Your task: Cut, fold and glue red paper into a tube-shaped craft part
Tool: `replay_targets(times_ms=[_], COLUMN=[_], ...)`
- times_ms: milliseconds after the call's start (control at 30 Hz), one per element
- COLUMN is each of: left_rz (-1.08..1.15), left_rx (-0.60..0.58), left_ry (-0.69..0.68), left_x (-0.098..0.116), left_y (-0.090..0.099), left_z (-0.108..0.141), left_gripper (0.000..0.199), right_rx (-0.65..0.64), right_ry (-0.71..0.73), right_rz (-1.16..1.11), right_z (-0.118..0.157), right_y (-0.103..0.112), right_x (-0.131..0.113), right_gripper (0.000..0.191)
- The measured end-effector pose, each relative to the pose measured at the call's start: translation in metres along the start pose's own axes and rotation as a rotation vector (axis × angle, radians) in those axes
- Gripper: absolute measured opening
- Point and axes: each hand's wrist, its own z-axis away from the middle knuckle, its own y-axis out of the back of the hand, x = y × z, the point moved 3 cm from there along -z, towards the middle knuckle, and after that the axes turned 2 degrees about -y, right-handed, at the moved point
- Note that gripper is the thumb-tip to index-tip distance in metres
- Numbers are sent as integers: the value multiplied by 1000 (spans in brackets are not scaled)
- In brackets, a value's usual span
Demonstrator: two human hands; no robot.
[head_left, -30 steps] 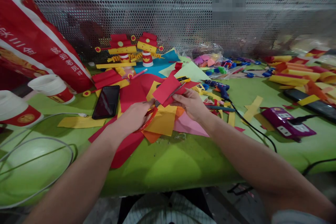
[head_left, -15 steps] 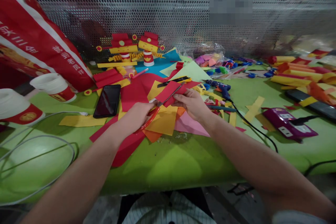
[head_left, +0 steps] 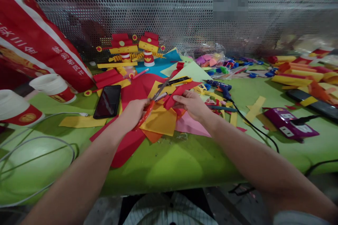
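My left hand is closed round the orange handles of a pair of scissors, whose blades point up and away from me. A piece of red paper is pinched between the thumb and fingers of my right hand, just right of the blades and apart from them. Under both hands lie yellow paper, larger red sheets and pink paper. Beyond the hands rests a yellow and black utility knife.
At left are a black phone, paper cups and a white cable. Two red and yellow paper figures stand at the back. To the right lie a blue glue gun with its cord and a purple power strip.
The scissors have come away from the red paper and swung to the left, blades pointing more upward. In my right hand the red paper has turned and now looks narrower.
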Motion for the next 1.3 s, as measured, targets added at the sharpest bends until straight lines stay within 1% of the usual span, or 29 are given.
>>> replay_targets(times_ms=[33, 100, 167, 233, 300, 367, 467, 533, 633, 700, 767, 800, 833, 900, 967, 1000, 1067, 1100, 1167, 1233, 1300], left_rz=[-132, -403, -567, -633, -652, -660, -688, -716, -727, -725, -655, -568, -438, -67, 341, 508, 733, 795, 850, 850, 791], left_rx=[-32, -20, -21, -44, -87, -148, -222, -254, -286, -266, -182, -118, -57, 18, 3, -25, -80, -101, -111, -80, -19], left_ry=[1, 36, 54, 38, -6, -55, -101, -103, -90, -65, -49, -41, -31, 20, 99, 124, 148, 147, 139, 114, 69], left_x=[1, 3, 4, 6, 8, 11, 14, 15, 18, 20, 22, 23, 24, 22, 19, 18, 20, 21, 22, 22, 20], left_y=[2, 9, 13, 11, 5, -3, -13, -16, -14, -9, -4, -2, 0, -2, -9, -14, -22, -24, -26, -25, -21], left_z=[-2, -4, -4, -2, 1, 5, 11, 13, 15, 15, 15, 14, 13, 11, 11, 11, 11, 12, 12, 12, 10], left_gripper=[23, 30, 40, 44, 45, 45, 44, 40, 38, 36, 35, 34, 34, 34, 34, 33, 30, 29, 28, 25, 23], right_rx=[13, 56, 119, 193, 258, 288, 280, 244, 139, 71, 15, -11, -37, -88, -132, -148, -165, -169, -172, -182, -200], right_ry=[-4, -6, -5, 12, 53, 92, 99, 86, 91, 106, 125, 135, 144, 155, 152, 149, 139, 133, 119, 106, 100], right_rz=[-8, -37, -83, -146, -204, -232, -226, -206, -187, -184, -178, -173, -166, -153, -145, -140, -124, -111, -86, -71, -85], right_z=[0, -2, -5, -7, -10, -11, -11, -10, -8, -5, -3, -2, 0, 2, 5, 7, 9, 10, 12, 13, 13], right_y=[1, 4, 9, 15, 21, 26, 28, 26, 19, 14, 9, 7, 5, 1, -2, -4, -8, -9, -12, -13, -13], right_x=[0, 0, -2, -4, -9, -14, -17, -16, -13, -12, -12, -12, -11, -10, -8, -6, -4, -4, -3, -3, -5], right_gripper=[19, 13, 8, 7, 9, 9, 9, 12, 21, 27, 30, 30, 31, 29, 26, 25, 23, 23, 25, 27, 28])
